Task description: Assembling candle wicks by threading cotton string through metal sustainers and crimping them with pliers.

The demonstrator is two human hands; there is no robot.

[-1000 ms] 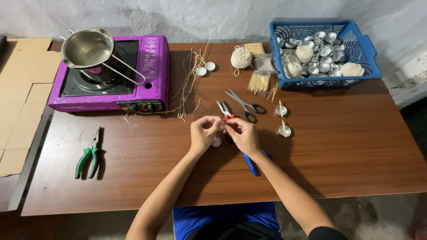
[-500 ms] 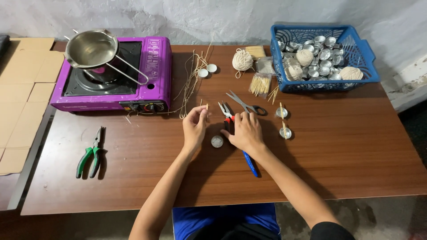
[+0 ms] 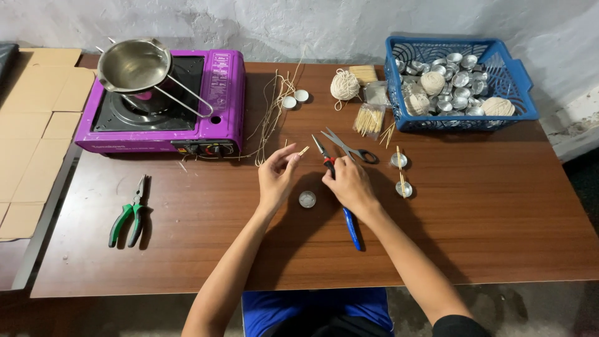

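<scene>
Pinching a short pale wooden stick (image 3: pixel 303 150) between thumb and fingertips, my left hand (image 3: pixel 276 176) sits raised above the brown table (image 3: pixel 499 224), its fingers drawn narrow around the stick's lower end. I read the stick as tilted, its free tip pointing up and to the right.

My right hand (image 3: pixel 347 183) rests knuckles-up on the table, laid over a tool with a blue handle (image 3: pixel 352 227). The handle runs out from under the palm toward me; a red and metal tip shows just beyond the fingers. I cannot tell whether the fingers are clamped on the tool or only lying across it.

Between the two hands, on the bare tabletop, lies a small round metal cup (image 3: pixel 307 199). It touches neither hand.

Surrounding items, as seen from the head view:
- Scissors (image 3: pixel 347 147) lie open just beyond the right hand.
- Two further metal cups (image 3: pixel 401 175), each with a stick standing or lying across it, sit to the right of the right hand.
- Green-handled pliers (image 3: pixel 129 212) lie well apart, at the left of the table.
- A purple portable stove (image 3: pixel 162 106) occupies the far left, with a steel saucepan (image 3: pixel 134 65) on its burner.
- Loose strands of pale string (image 3: pixel 274 112) trail beside the stove.
- A ball of twine (image 3: pixel 344 84) and a bundle of sticks (image 3: pixel 368 120) lie near a blue basket (image 3: pixel 518 75) filled with metal cups and more twine.
</scene>
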